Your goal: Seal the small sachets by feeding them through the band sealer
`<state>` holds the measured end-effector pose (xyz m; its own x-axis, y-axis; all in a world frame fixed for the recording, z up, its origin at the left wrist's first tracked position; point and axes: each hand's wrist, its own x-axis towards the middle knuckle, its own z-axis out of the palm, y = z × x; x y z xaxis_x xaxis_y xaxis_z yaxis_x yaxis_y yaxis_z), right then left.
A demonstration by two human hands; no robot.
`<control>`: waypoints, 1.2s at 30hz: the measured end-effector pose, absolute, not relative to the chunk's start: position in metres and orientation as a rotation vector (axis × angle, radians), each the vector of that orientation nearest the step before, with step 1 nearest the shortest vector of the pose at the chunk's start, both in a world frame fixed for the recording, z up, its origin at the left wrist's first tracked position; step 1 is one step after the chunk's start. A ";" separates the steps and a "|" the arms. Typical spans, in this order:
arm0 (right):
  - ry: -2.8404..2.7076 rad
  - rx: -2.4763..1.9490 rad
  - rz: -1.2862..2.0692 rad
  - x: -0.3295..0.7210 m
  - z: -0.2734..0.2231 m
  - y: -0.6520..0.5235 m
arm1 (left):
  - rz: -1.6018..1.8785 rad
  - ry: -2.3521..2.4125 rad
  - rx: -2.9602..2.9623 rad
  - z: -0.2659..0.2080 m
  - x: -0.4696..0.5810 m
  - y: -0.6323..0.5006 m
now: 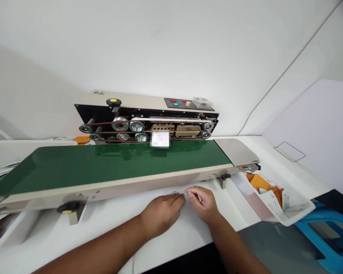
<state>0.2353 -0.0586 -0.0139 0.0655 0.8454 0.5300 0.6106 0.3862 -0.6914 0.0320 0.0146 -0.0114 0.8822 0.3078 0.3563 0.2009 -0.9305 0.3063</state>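
Note:
My left hand [163, 214] rests on the white table just in front of the sealing machine's conveyor, its fingers pressed together and curled downward. Close to its fingertips, my right hand [203, 202] is closed in a pinch, thumb against forefinger. What either hand holds, if anything, is too small or hidden to make out. Beyond them runs the green conveyor belt [74, 163] of a band sealer [145, 102]. A small white packet [160, 139], partly blurred, stands upright at the sealer's heating blocks, at the back edge of the belt.
At the right, a white bin [298, 207] holds orange and white packets [264, 184]. Another white bin [31, 224] with packets sits under the belt's left end. A black knob [68, 207] juts from the conveyor's front. A blue chair [317, 236] stands at the lower right.

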 end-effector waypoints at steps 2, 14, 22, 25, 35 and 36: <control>-1.681 -1.283 0.342 0.235 -0.010 -0.059 | 0.624 0.313 2.856 -0.011 0.031 0.014; -2.139 -1.346 0.569 0.232 -0.014 -0.060 | 0.864 0.193 2.896 -0.008 0.027 0.019; -2.212 -1.350 0.445 0.219 -0.021 -0.049 | 1.124 0.253 2.660 0.000 0.028 0.015; -2.227 -1.321 0.315 0.217 -0.028 -0.048 | 1.096 0.251 2.643 0.003 0.026 0.015; -1.666 -1.317 0.539 0.237 -0.017 -0.057 | 0.952 0.435 2.534 0.014 0.025 0.013; -1.602 -1.316 0.617 0.239 -0.017 -0.058 | 0.909 0.481 2.474 0.013 0.025 0.013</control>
<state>0.2388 -0.0578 -0.0168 0.0184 0.9388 0.3440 0.4658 0.2964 -0.8338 0.0254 0.0131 0.0128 0.7206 0.4655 0.5138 0.1632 -0.8341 0.5269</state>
